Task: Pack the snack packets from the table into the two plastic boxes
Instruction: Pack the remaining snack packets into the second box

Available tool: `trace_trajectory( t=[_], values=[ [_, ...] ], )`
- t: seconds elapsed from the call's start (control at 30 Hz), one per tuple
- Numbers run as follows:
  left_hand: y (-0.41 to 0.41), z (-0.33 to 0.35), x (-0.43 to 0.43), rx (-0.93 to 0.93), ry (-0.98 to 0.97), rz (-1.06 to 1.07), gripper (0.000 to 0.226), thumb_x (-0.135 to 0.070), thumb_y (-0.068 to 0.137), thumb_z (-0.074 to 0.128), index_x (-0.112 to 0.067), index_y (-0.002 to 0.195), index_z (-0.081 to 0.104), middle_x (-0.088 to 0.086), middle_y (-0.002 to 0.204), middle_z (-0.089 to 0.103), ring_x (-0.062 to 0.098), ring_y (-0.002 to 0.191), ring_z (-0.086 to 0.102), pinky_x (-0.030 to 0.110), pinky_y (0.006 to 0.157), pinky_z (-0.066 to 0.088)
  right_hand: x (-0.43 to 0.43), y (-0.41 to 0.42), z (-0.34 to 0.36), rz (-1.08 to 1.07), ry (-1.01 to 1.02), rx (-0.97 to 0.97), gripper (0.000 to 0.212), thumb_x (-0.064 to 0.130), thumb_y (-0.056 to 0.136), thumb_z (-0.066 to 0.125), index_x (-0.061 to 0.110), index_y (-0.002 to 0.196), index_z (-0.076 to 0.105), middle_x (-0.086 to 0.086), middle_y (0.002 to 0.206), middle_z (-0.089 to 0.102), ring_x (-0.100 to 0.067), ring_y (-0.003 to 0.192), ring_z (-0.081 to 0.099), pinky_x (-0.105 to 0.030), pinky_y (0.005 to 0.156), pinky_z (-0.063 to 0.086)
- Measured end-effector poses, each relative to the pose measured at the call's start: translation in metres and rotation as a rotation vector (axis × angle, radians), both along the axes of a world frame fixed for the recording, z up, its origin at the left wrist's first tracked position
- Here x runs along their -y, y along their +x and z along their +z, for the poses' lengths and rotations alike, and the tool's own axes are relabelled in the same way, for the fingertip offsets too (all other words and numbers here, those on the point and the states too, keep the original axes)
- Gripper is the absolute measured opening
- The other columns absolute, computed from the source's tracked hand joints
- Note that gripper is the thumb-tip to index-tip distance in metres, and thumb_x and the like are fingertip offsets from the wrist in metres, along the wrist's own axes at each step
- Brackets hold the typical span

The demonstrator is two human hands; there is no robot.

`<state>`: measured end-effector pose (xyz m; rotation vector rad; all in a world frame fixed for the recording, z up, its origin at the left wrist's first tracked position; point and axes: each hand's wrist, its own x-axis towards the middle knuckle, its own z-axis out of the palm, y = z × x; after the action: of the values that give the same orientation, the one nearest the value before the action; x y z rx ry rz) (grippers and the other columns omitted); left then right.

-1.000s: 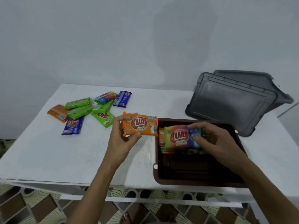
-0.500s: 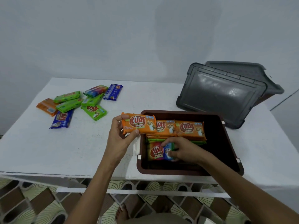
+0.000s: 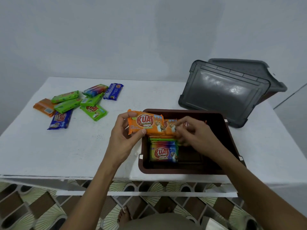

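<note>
Partway: stacked packets [image 3: 163, 152] are lying inside the brown box [image 3: 174, 171]; loose packets [image 3: 93, 112] are waiting left of it. The left hand [image 3: 123, 136] is pinching an orange packet [image 3: 145, 124] over its left rim; the right hand [image 3: 194, 131] is blurring, grip untellable.

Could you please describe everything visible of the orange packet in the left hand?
The orange packet is a flat rectangular pouch of glossy plastic with crimped ends, red KUAT lettering, a small cartoon figure and a green patch. The left hand pinches its left end, thumb on the front, fingers behind. It is held off the table, printed face up, roughly level, over the far left corner of the brown box. Whether the blurred right hand touches it cannot be told.
</note>
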<state>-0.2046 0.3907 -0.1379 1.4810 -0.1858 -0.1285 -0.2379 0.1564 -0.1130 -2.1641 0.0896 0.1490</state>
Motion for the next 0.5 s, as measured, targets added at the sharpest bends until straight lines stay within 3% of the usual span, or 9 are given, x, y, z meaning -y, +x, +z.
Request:
trace_trajectory(
  t=[0.07, 0.13, 0.2, 0.33, 0.4, 0.5],
  values=[
    [-0.006, 0.008, 0.01, -0.026, -0.048, -0.061, 0.043, 0.002, 0.085, 0.066, -0.016, 0.119, 0.048, 0.001, 0.114, 0.066, 0.014, 0.103, 0.066, 0.023, 0.075, 0.056, -0.004, -0.007, 0.01, -0.036, 0.471, -0.087, 0.027, 0.021, 0.094, 0.06, 0.027, 0.119, 0.058, -0.008, 0.104, 0.07, -0.023, 0.095, 0.071, -0.035, 0.076, 0.061],
    [-0.011, 0.014, 0.021, -0.051, -0.07, -0.156, 0.044, -0.001, 0.086, 0.064, -0.018, 0.122, 0.047, 0.001, 0.117, 0.064, 0.014, 0.103, 0.066, 0.025, 0.076, 0.056, -0.003, -0.013, 0.011, -0.039, 0.661, -0.125, 0.034, 0.016, 0.09, 0.062, 0.023, 0.123, 0.059, -0.011, 0.115, 0.067, -0.026, 0.104, 0.069, -0.037, 0.08, 0.06],
    [-0.013, 0.016, 0.026, -0.022, 0.032, -0.273, 0.045, -0.012, 0.086, 0.065, -0.022, 0.125, 0.045, -0.002, 0.121, 0.062, 0.012, 0.108, 0.064, 0.028, 0.081, 0.057, 0.005, -0.019, 0.011, -0.058, 0.674, -0.116, 0.03, 0.013, 0.089, 0.063, 0.015, 0.118, 0.062, -0.012, 0.122, 0.061, -0.027, 0.11, 0.066, -0.035, 0.08, 0.059],
    [-0.007, -0.001, 0.025, 0.39, 0.696, -0.328, 0.047, -0.051, 0.086, 0.062, -0.046, 0.128, 0.042, -0.015, 0.145, 0.043, 0.003, 0.128, 0.043, 0.033, 0.102, 0.044, 0.041, -0.039, 0.012, -0.083, 0.568, -0.158, 0.023, 0.01, 0.085, 0.067, 0.008, 0.108, 0.065, -0.01, 0.122, 0.059, -0.022, 0.107, 0.066, -0.034, 0.078, 0.059],
    [-0.006, -0.012, 0.025, 0.471, 0.776, -0.271, 0.047, -0.056, 0.085, 0.055, -0.044, 0.13, 0.044, -0.013, 0.149, 0.038, 0.005, 0.133, 0.036, 0.033, 0.108, 0.036, 0.06, -0.048, 0.01, -0.084, 0.444, -0.197, 0.019, 0.008, 0.087, 0.067, 0.008, 0.106, 0.066, -0.009, 0.119, 0.061, -0.022, 0.102, 0.068, -0.032, 0.076, 0.06],
    [-0.004, -0.028, 0.024, 0.559, 0.836, -0.179, 0.041, -0.049, 0.088, 0.054, -0.031, 0.125, 0.054, -0.003, 0.147, 0.041, 0.011, 0.133, 0.036, 0.037, 0.109, 0.036, 0.074, -0.051, -0.005, -0.127, 0.288, -0.284, 0.015, 0.006, 0.089, 0.065, 0.011, 0.103, 0.065, -0.009, 0.12, 0.058, -0.023, 0.101, 0.066, -0.031, 0.073, 0.06]
  ],
)
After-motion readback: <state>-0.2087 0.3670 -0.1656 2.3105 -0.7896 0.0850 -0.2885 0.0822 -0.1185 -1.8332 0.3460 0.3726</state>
